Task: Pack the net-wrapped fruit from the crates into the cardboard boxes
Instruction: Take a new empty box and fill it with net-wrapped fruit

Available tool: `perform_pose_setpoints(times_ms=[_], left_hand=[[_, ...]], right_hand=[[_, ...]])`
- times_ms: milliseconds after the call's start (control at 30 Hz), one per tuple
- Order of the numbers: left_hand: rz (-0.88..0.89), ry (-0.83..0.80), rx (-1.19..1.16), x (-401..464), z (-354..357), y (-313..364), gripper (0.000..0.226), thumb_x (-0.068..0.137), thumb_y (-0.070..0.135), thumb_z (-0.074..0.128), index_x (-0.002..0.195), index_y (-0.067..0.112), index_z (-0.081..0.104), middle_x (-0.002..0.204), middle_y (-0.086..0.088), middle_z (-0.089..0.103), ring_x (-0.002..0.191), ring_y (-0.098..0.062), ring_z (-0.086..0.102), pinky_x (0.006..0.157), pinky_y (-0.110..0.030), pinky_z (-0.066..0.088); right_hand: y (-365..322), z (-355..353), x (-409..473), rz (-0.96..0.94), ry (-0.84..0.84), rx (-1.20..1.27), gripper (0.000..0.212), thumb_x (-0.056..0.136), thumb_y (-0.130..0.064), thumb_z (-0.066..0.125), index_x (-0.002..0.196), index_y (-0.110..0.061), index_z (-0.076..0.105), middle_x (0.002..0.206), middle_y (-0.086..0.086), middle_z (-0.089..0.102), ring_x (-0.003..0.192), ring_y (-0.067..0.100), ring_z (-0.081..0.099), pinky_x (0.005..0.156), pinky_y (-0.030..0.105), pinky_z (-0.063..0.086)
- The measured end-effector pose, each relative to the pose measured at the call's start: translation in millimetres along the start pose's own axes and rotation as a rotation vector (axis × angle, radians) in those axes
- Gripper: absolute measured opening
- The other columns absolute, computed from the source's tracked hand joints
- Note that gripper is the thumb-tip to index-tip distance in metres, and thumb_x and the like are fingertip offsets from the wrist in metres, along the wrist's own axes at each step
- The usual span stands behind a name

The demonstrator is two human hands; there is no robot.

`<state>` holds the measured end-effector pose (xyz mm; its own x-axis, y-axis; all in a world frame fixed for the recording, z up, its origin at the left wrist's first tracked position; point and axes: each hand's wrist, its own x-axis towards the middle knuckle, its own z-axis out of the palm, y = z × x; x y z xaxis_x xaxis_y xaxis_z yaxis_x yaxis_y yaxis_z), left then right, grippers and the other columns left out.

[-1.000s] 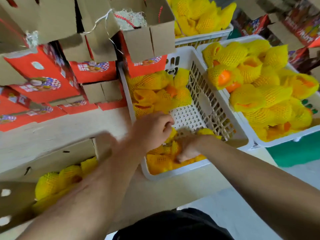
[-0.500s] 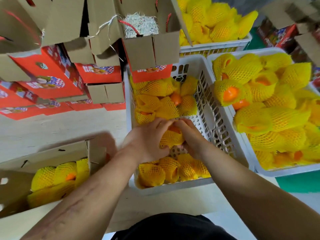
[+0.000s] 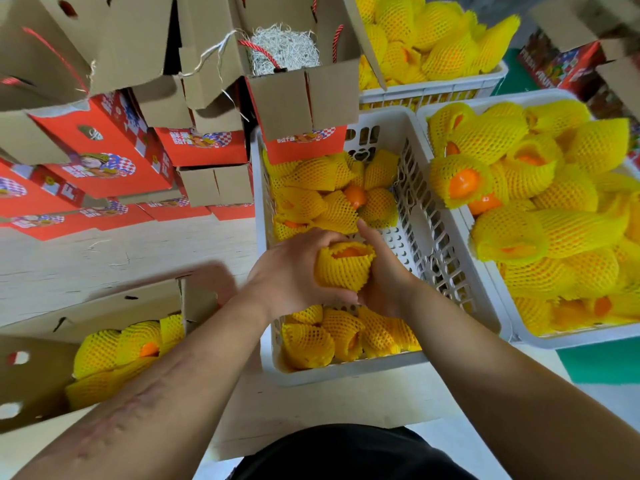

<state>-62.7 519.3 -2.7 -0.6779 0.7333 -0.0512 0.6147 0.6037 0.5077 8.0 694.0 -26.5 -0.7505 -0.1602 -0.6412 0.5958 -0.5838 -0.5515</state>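
At the lower left of the frame an open cardboard box [image 3: 114, 306] sits on the pale table [image 3: 121, 251], already holding several fruits in yellow foam net [image 3: 117, 351], one showing a spot of orange. Above it, in the upper left, red printed boxes [image 3: 100, 150] are stacked with their brown flaps hanging open, and one open box at top centre [image 3: 301, 98] holds pale shredded paper [image 3: 284, 50].

In the middle, the left hand [image 3: 291, 271] and the right hand [image 3: 384, 271] meet over the white plastic crate [image 3: 346, 370]. Both curl their fingers around one net-wrapped fruit [image 3: 343, 268], the left hand cupping its left side, the right hand its right side with the thumb pointing up past the net's open mouth, where orange skin shows. The fruit is held above the crate's bare perforated floor, between a cluster of wrapped fruit at the far end [image 3: 329, 195] and a row along the near wall [image 3: 343, 337].

To the right, a second white crate [image 3: 554, 337] is heaped with wrapped fruit, touching the first crate's side. A third crate [image 3: 433, 84] stands at the upper right, also full.
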Motion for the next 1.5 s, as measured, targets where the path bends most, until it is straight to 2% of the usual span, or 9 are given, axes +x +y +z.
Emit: perform_pose_setpoints(times_ms=[200,367,433,567,700,867,1167,1367,1500], left_hand=[[0.020,0.079,0.048,1.7,5.3,-7.6,0.091,0.062,0.087,0.069,0.138,0.047,0.040,0.129,0.016,0.048,0.116,-0.013,0.052,0.089,-0.035,0.050],[0.021,0.067,0.070,1.5,9.4,-9.1,0.086,0.066,0.080,0.072,0.138,0.046,0.041,0.130,0.014,0.042,0.120,-0.014,0.049,0.087,-0.038,0.053],[0.016,0.087,0.039,1.2,9.8,-8.3,0.084,0.067,0.078,0.071,0.138,0.045,0.040,0.131,0.013,0.042,0.122,-0.016,0.048,0.087,-0.041,0.054],[0.010,0.114,-0.048,0.5,8.3,-6.5,0.095,0.066,0.073,0.074,0.146,0.042,0.034,0.140,0.010,0.045,0.128,-0.019,0.046,0.097,-0.047,0.052],[-0.045,0.159,-0.263,-2.2,3.0,-3.9,0.102,0.066,0.071,0.079,0.151,0.044,0.029,0.145,0.009,0.045,0.128,-0.011,0.047,0.098,-0.038,0.047],[-0.031,0.281,-0.696,-24.3,-6.9,9.1,0.057,0.073,0.070,0.080,0.122,0.052,0.059,0.116,0.018,0.069,0.106,-0.002,0.068,0.082,-0.022,0.058],[-0.216,0.512,-1.193,-97.9,-37.7,-28.5,0.046,0.091,0.013,0.078,0.124,0.032,0.053,0.104,0.017,0.074,0.094,-0.004,0.072,0.074,-0.020,0.057],[-0.494,0.494,-1.397,-176.7,-95.6,-138.6,0.061,0.081,0.025,0.068,0.139,0.027,0.047,0.115,0.007,0.065,0.106,-0.018,0.068,0.091,-0.043,0.058],[-0.702,0.636,-1.283,-230.3,-122.3,-205.1,0.078,0.077,0.037,0.069,0.148,0.034,0.038,0.121,0.008,0.059,0.111,-0.021,0.065,0.086,-0.047,0.060]], right_hand=[[-28.0,-27.0,-25.5,-0.123,0.344,-0.896,0.041,0.101,-0.047,0.056,0.137,-0.029,0.052,0.123,0.006,0.064,0.096,0.023,0.069,0.085,0.044,0.058],[0.1,-52.8,-47.3,0.588,0.259,-1.960,0.102,0.087,-0.056,0.073,0.164,-0.031,0.010,0.172,0.008,-0.003,0.152,0.038,0.028,0.116,0.048,0.038],[10.4,-50.3,-44.6,0.522,0.298,-1.911,0.107,0.089,-0.046,0.075,0.164,-0.031,0.001,0.169,0.013,-0.015,0.155,0.038,0.019,0.116,0.048,0.038],[0.7,-53.8,-53.0,0.354,0.381,-1.753,0.099,0.084,-0.045,0.075,0.162,-0.029,0.016,0.164,0.009,0.028,0.142,0.033,0.044,0.094,0.037,0.051],[-11.9,-51.6,-75.6,-0.079,0.550,-1.040,0.067,0.072,-0.055,0.081,0.125,-0.028,0.051,0.105,0.006,0.070,0.078,0.020,0.072,0.051,0.028,0.056],[6.2,17.5,-78.9,-0.177,0.359,-0.245,0.060,0.083,-0.074,0.064,0.116,-0.024,0.072,0.098,0.006,0.078,0.059,0.017,0.070,0.045,0.022,0.052],[57.8,150.1,-45.7,-0.398,0.280,-0.002,0.014,0.095,-0.041,0.060,0.104,-0.036,0.071,0.098,-0.001,0.071,0.080,0.016,0.070,0.049,0.024,0.050],[102.4,245.6,-2.8,-0.444,0.113,-0.103,0.040,0.089,-0.002,0.055,0.123,-0.019,0.067,0.110,0.015,0.074,0.089,0.022,0.074,0.064,0.027,0.058],[140.9,289.8,39.6,-0.338,0.109,-0.003,0.035,0.089,-0.023,0.066,0.124,-0.022,0.069,0.125,0.010,0.072,0.113,0.026,0.070,0.098,0.044,0.057]])
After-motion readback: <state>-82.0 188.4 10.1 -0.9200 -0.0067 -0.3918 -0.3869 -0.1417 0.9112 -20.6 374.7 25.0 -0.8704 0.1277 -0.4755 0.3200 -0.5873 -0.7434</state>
